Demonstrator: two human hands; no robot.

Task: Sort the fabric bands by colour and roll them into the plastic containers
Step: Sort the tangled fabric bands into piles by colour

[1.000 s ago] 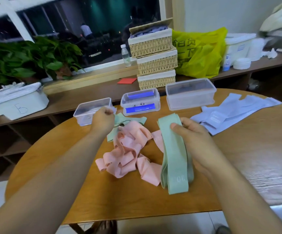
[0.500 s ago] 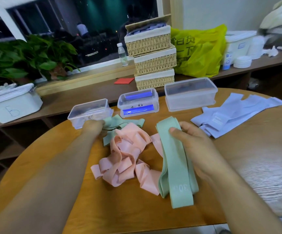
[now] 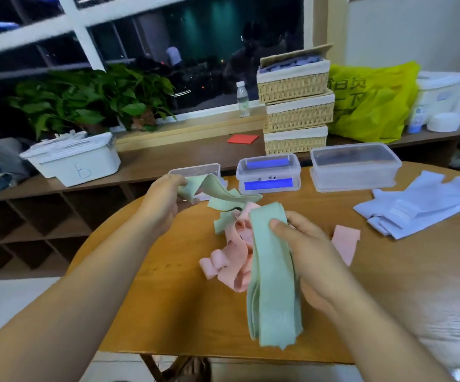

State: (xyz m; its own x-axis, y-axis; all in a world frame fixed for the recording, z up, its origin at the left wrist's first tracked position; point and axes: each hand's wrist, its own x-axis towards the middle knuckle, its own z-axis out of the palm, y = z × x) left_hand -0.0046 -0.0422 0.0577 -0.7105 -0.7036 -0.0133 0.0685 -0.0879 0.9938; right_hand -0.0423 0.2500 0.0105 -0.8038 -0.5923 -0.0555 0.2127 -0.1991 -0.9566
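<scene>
My right hand grips a stack of mint green bands that hangs toward the table's near edge. My left hand pinches one end of another green band and holds it lifted above the table. A tangle of pink bands lies between the two hands, and one pink piece sits to the right of my right hand. Pale blue bands lie spread at the right. Three clear plastic containers stand at the table's far edge: a small one behind my left hand, a middle one with blue inside, and a large one.
The round wooden table ends close to me. Behind it runs a low shelf with a white bin, stacked wicker baskets, a yellow bag, a water bottle and plants.
My left hand has taken hold of a green band near the small container and lifted it. The pink pile has shifted, and a pink piece now shows right of my right hand.
</scene>
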